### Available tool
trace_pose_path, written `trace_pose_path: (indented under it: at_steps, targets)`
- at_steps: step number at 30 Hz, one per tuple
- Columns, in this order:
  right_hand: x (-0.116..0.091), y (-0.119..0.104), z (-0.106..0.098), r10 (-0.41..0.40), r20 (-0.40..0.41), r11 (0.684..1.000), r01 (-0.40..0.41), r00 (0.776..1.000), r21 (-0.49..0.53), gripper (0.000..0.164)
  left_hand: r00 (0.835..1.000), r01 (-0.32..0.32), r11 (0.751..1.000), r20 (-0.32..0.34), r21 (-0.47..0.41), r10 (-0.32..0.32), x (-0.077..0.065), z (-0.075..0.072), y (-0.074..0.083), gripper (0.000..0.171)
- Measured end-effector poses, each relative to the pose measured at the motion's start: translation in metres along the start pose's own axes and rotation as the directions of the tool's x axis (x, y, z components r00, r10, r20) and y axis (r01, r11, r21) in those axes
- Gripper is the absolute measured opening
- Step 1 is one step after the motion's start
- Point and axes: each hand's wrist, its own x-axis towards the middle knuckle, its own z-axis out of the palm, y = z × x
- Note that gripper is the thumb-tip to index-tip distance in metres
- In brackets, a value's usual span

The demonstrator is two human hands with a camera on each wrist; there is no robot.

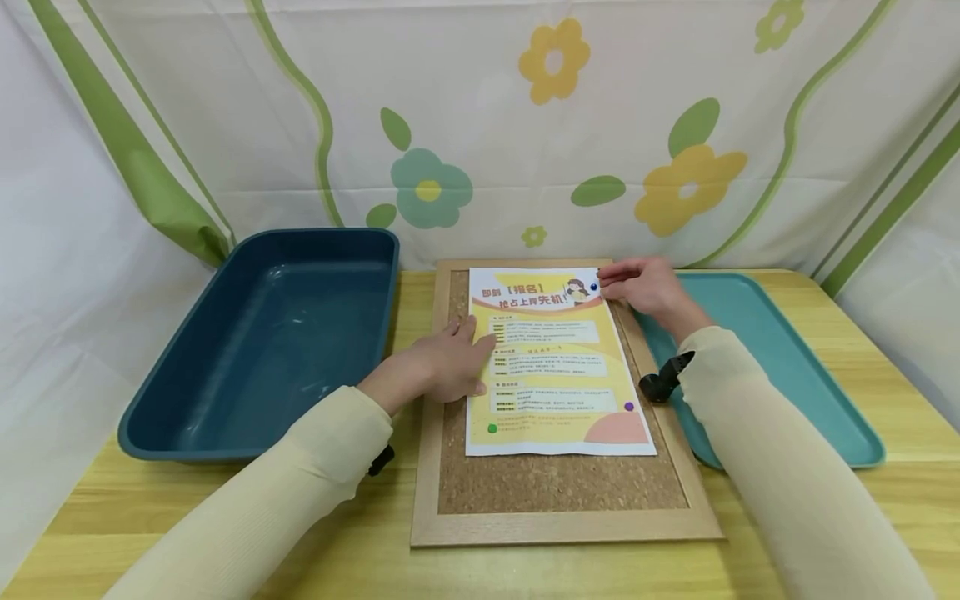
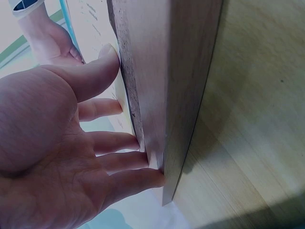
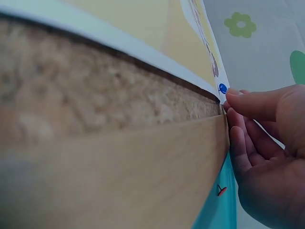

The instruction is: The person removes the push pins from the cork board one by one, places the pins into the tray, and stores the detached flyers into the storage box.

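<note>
A yellow and white printed sheet (image 1: pixel 555 362) lies on a wood-framed cork board (image 1: pixel 562 487). Green (image 1: pixel 492 428), purple (image 1: pixel 628 407) and blue push pins (image 1: pixel 593 287) show at three of the sheet's corners. My left hand (image 1: pixel 450 360) spreads over the sheet's left edge and the board's frame, its thumb on the paper. At the upper right corner is my right hand (image 1: pixel 647 287), fingers loosely bent. Its thumb tip (image 3: pixel 233 98) is right by the blue pin, whose head shows beyond it. Nothing visible is held in either hand.
A deep dark blue bin (image 1: pixel 270 342) stands left of the board. On the right lies a flat teal tray (image 1: pixel 772 350), partly under the right forearm, with a red push pin (image 3: pixel 222 191) on it. A flowered curtain (image 1: pixel 487 108) hangs behind the wooden table (image 1: pixel 337 533).
</note>
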Motion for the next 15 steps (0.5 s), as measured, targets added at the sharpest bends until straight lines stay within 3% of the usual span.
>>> trace_pose_path:
  at_steps: [15]
  targets:
    - [-0.0005, -0.0065, -0.0018, -0.009, 0.068, 0.993, 0.017, 0.998, -0.113, 0.035, 1.000, -0.006, 1.000, 0.000, 0.006, 0.006, 0.0001, 0.0000, -0.0010, 0.077]
